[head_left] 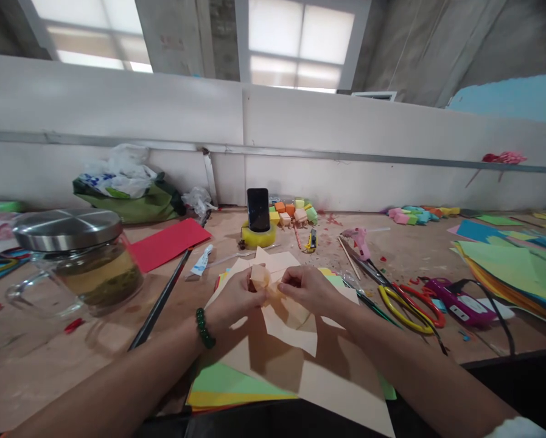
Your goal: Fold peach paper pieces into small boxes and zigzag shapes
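Between my two hands is a small piece of folded peach paper (pixel 259 275), partly boxy in shape. My left hand (pixel 237 296), with a green bead bracelet on the wrist, has its fingers and thumb closed on it. Opposite, my right hand (pixel 310 288) pinches the paper's other side with thumb and fingertips. Just under the hands lie cut pieces and sheets of peach paper (pixel 336 392), and below them a stack of green and yellow paper (pixel 236 382). My fingers hide part of the fold.
A glass tea mug (pixel 94 286) and red paper (pixel 170 244) are left. Behind stand a phone (pixel 258 210) on a tape roll (pixel 258 236) and folded paper cubes (pixel 288 211). Rightward lie a pink glue gun (pixel 360 240), yellow-handled scissors (pixel 403 313), a purple device (pixel 459 307) and coloured paper (pixel 505 267).
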`<act>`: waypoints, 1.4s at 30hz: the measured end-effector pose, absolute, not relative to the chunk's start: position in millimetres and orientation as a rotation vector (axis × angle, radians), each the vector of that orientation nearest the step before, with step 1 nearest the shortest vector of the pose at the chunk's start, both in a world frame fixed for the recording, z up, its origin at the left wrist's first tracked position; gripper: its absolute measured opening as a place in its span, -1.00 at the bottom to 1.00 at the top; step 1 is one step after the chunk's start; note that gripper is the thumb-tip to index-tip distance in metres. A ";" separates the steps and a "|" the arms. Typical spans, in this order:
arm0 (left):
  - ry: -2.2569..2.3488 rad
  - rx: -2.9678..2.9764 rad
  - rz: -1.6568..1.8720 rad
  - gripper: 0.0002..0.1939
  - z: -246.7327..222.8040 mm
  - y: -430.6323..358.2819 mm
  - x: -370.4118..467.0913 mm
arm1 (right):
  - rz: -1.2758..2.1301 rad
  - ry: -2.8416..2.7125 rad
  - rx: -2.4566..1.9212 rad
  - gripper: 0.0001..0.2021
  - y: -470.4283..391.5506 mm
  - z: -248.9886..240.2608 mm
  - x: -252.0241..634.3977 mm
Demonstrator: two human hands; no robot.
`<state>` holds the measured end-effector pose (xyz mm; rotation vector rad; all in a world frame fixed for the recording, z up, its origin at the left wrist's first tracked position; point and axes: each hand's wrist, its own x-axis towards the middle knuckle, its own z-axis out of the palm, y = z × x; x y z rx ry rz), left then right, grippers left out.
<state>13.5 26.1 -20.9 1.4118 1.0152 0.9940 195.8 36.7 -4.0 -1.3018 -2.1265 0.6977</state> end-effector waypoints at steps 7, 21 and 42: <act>1.009 1.407 1.002 -0.71 -19.4 25.7 12.6 | 0.580 -2.168 -1.235 -0.91 30.1 -5.5 194.2; 1.115 1.464 0.999 -0.82 -15.3 25.4 12.1 | 0.351 -2.176 -1.072 -0.89 27.7 -9.6 193.4; 1.006 1.502 0.972 -0.83 -21.5 27.6 10.3 | 0.378 -2.255 -0.893 -0.87 23.2 -11.5 189.8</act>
